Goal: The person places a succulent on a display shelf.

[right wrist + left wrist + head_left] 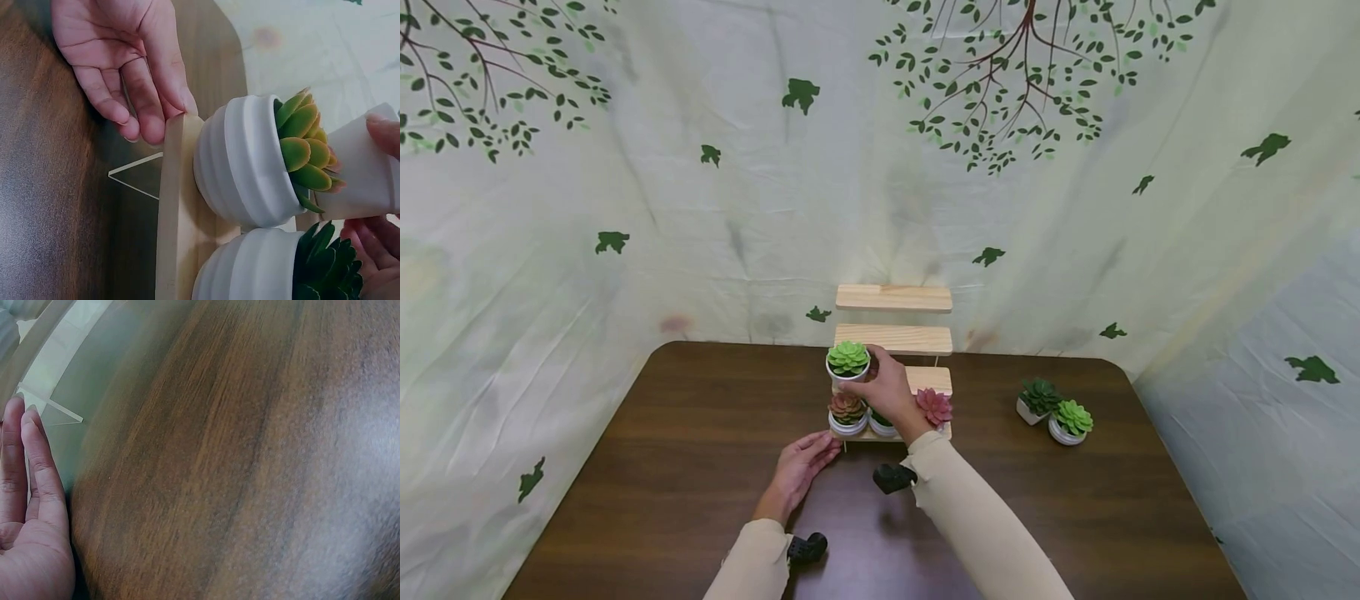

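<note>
My right hand [891,387] grips a small white pot with a bright green succulent [848,358], its thumb and fingers on opposite sides of the pot. This pot is over the left part of a tiered wooden plant stand [893,338]. My left hand [802,468] touches the left end of the stand's lowest plank [172,250] with its fingertips, the fingers fairly straight in the left wrist view. On that plank sit a ribbed white pot [247,159] with an orange-green succulent, a similar pot [259,269] with a dark green one, and a pink succulent [934,407] at the right.
Two more potted succulents, one dark green [1039,398] and one light green [1072,418], stand on the brown table [700,433] to the right. Behind the stand hangs a pale leaf-print cloth [760,208]. Thin white supports [134,164] show below the lowest plank.
</note>
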The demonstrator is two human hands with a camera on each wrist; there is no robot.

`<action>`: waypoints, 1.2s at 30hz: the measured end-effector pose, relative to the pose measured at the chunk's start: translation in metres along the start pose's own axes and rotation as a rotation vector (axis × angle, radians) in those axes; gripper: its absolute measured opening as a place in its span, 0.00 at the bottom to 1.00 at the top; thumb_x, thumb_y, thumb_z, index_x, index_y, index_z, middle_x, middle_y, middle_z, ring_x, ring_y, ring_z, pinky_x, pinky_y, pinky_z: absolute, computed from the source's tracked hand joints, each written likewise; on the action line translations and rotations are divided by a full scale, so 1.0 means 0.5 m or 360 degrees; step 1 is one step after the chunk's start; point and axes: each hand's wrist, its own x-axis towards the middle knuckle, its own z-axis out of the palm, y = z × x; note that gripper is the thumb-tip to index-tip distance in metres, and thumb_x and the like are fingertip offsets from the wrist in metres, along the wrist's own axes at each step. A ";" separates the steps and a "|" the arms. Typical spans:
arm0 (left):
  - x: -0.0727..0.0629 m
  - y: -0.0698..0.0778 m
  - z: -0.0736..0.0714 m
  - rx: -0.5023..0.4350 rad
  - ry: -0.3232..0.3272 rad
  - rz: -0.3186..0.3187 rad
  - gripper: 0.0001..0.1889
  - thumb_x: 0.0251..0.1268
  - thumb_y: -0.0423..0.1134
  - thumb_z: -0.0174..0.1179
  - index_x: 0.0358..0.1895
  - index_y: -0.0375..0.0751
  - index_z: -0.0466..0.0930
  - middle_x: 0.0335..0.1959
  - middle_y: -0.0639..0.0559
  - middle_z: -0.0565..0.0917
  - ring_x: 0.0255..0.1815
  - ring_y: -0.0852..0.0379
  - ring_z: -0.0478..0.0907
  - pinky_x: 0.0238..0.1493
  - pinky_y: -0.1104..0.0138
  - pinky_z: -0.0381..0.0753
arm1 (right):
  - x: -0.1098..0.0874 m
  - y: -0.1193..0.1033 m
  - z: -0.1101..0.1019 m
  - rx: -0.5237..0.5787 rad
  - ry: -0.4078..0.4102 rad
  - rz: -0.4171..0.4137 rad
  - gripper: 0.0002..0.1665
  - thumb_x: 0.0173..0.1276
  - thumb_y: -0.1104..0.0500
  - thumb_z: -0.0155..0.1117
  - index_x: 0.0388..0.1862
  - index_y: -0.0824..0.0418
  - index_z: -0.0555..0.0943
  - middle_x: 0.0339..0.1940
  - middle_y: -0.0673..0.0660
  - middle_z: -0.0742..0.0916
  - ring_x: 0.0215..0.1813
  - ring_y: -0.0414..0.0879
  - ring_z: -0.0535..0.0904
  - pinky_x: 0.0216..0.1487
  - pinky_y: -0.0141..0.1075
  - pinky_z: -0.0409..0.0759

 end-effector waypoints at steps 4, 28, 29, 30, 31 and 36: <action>-0.002 0.001 0.001 0.0006 0.0001 0.0000 0.07 0.68 0.26 0.55 0.37 0.36 0.84 0.30 0.48 0.86 0.35 0.57 0.84 0.43 0.67 0.84 | -0.002 -0.003 -0.009 0.0032 0.0002 -0.0008 0.49 0.52 0.55 0.79 0.69 0.63 0.65 0.60 0.61 0.79 0.59 0.54 0.77 0.60 0.47 0.75; -0.001 0.006 0.001 0.0022 0.0019 -0.0029 0.07 0.68 0.27 0.56 0.37 0.37 0.84 0.30 0.48 0.86 0.36 0.56 0.85 0.45 0.66 0.84 | -0.044 0.039 -0.180 0.0619 0.0343 -0.0132 0.37 0.58 0.68 0.72 0.66 0.66 0.67 0.62 0.69 0.75 0.65 0.63 0.69 0.66 0.54 0.67; -0.001 0.006 0.001 0.0028 0.0016 -0.0032 0.07 0.68 0.28 0.56 0.37 0.38 0.84 0.31 0.48 0.86 0.36 0.56 0.85 0.45 0.66 0.84 | -0.047 0.044 -0.188 0.0624 0.0362 -0.0130 0.37 0.58 0.68 0.71 0.66 0.66 0.67 0.62 0.69 0.75 0.65 0.63 0.69 0.67 0.54 0.67; -0.001 0.006 0.002 0.0028 0.0014 -0.0035 0.07 0.68 0.28 0.56 0.37 0.38 0.84 0.31 0.48 0.86 0.36 0.56 0.85 0.45 0.66 0.84 | -0.049 0.049 -0.195 0.0619 0.0387 -0.0135 0.37 0.58 0.68 0.71 0.66 0.67 0.67 0.62 0.69 0.75 0.64 0.63 0.69 0.66 0.53 0.67; -0.001 0.007 0.002 0.0032 0.0010 -0.0040 0.07 0.68 0.28 0.56 0.37 0.38 0.84 0.31 0.48 0.86 0.36 0.57 0.85 0.45 0.66 0.84 | -0.052 0.055 -0.203 0.0619 0.0411 -0.0141 0.38 0.58 0.68 0.72 0.66 0.68 0.67 0.62 0.70 0.75 0.64 0.63 0.70 0.66 0.53 0.68; 0.000 0.006 0.002 0.0035 -0.0012 -0.0045 0.06 0.68 0.28 0.56 0.38 0.38 0.83 0.31 0.48 0.86 0.36 0.57 0.85 0.46 0.66 0.83 | -0.067 0.084 -0.241 0.0584 0.0563 -0.0153 0.37 0.57 0.70 0.72 0.65 0.69 0.68 0.61 0.67 0.77 0.63 0.59 0.71 0.65 0.48 0.69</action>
